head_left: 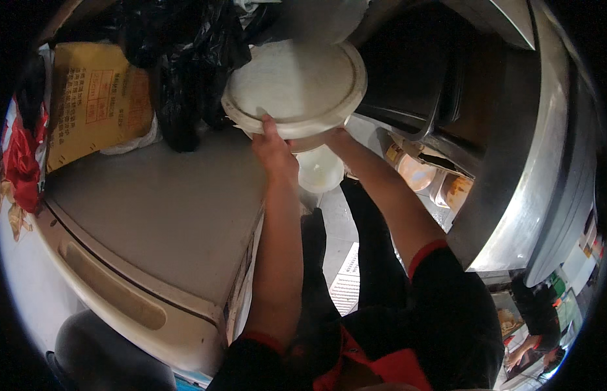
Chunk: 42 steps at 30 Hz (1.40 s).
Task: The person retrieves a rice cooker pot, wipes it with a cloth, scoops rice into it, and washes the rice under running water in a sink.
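A round off-white plastic lid with a raised rim is held out in front of me, tilted slightly. Something pale and round shows just under its near edge; I cannot tell whether it is a tub or a second lid. My left hand grips the near rim, thumb on top and fingers underneath. Against the right underside rests my right hand, its fingers mostly hidden by the rim. Below the hands, near the floor, a white round container is partly covered by them.
A grey-topped chest stands at left, bearing a cardboard box and black plastic bags. Steel equipment curves along the right, with stained tubs beneath. Another person is at lower right.
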Available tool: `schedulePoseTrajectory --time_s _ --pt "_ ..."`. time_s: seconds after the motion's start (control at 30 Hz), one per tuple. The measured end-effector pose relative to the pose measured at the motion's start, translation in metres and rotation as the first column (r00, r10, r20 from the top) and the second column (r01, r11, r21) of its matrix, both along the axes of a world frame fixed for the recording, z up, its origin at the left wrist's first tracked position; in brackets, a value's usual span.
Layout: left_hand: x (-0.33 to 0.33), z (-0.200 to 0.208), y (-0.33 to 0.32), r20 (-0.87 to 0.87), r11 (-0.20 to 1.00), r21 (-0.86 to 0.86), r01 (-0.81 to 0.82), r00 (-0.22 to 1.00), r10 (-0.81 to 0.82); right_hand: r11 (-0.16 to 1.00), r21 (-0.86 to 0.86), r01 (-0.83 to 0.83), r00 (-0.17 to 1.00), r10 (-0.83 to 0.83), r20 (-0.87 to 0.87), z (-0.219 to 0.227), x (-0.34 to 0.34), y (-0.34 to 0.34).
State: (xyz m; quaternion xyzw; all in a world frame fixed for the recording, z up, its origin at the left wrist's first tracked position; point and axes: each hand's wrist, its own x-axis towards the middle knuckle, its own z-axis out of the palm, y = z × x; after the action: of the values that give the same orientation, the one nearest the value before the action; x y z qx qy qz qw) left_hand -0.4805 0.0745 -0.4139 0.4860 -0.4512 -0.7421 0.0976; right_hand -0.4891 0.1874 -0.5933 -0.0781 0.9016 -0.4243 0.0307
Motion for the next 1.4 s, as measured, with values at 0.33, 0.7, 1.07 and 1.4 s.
schedulePoseTrajectory --time_s 0.33,0.7,1.07,1.4 --pt "0.03 -0.06 0.001 0.258 0.964 -0.221 0.148 0.962 -0.089 0.997 -0.019 0.079 0.885 -0.061 0.462 0.03 0.014 0.047" --pt "0.023 -0.058 -0.02 0.311 0.914 -0.378 0.148 0.95 -0.025 0.167 -0.481 0.861 0.404 0.349 0.845 0.058 0.016 0.023" --pt "-0.075 -0.052 -0.02 0.485 -0.121 -0.862 0.493 0.729 -0.483 0.139 -0.51 0.849 0.516 -0.014 0.856 0.054 0.008 0.036" --pt "-0.065 -0.043 -0.104 0.905 -0.023 -0.343 0.939 0.337 0.258 0.777 -0.057 0.627 0.579 -0.416 0.702 0.006 0.006 0.048"
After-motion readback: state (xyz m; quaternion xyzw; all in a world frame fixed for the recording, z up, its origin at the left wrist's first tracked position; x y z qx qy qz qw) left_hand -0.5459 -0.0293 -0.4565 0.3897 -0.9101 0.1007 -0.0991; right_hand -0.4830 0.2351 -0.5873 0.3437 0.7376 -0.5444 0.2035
